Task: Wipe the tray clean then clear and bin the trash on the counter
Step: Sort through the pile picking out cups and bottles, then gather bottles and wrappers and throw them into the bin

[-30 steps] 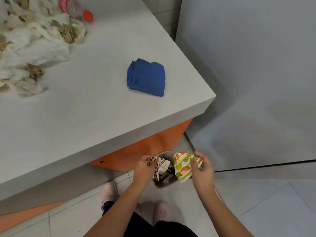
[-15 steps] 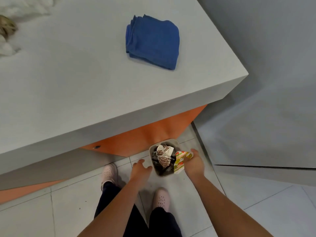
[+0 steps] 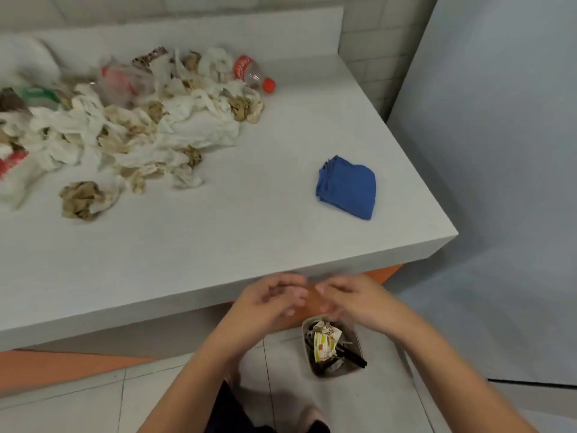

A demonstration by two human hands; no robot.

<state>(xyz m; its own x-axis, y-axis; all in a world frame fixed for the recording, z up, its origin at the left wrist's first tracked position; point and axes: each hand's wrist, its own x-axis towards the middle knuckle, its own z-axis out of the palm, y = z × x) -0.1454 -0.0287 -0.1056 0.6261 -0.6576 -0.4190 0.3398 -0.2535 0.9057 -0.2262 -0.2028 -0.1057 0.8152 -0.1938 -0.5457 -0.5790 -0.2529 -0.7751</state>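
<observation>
Bin (image 3: 356,340) below right grip (image 3: 352,300), near left grip (image 3: 268,300)

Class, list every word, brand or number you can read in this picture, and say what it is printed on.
None can be read.
On the bottle label: white script, too blurred to read.
On the printed wrapper in the bin: coloured pattern only, no legible words.
</observation>
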